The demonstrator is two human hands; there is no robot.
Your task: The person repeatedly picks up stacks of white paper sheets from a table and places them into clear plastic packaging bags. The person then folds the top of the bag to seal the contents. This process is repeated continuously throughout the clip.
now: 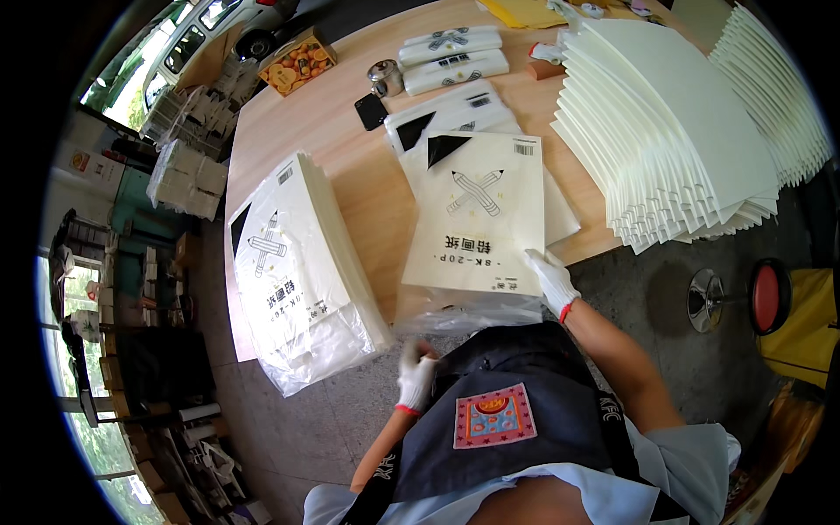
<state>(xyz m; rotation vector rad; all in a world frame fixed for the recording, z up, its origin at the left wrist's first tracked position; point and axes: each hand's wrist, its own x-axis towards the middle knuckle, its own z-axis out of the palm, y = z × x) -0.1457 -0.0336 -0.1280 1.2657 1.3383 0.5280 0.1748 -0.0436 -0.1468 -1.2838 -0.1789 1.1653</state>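
Note:
A clear-bagged pack of drawing paper (477, 227), printed with crossed pencils, lies at the table's front edge, its loose plastic end (455, 313) hanging toward me. My right hand (553, 282), in a white knit glove with a red cuff, grips the pack's near right corner, thumb on top and the other fingers mostly hidden. Beside my dark apron, away from the pack, is my left hand (416, 378), gloved the same way; its fingers are blurred. To the left rests a thick stack of bagged paper packs (289, 262), its plastic overhanging the edge.
Tall fanned stacks of white sheets (647, 122) fill the table's right side. Further back are rolled plastic bags (455, 70), a phone (371, 112), a metal pot (385, 79) and an orange-printed box (297, 63). A red-seated stool (765, 296) stands at right.

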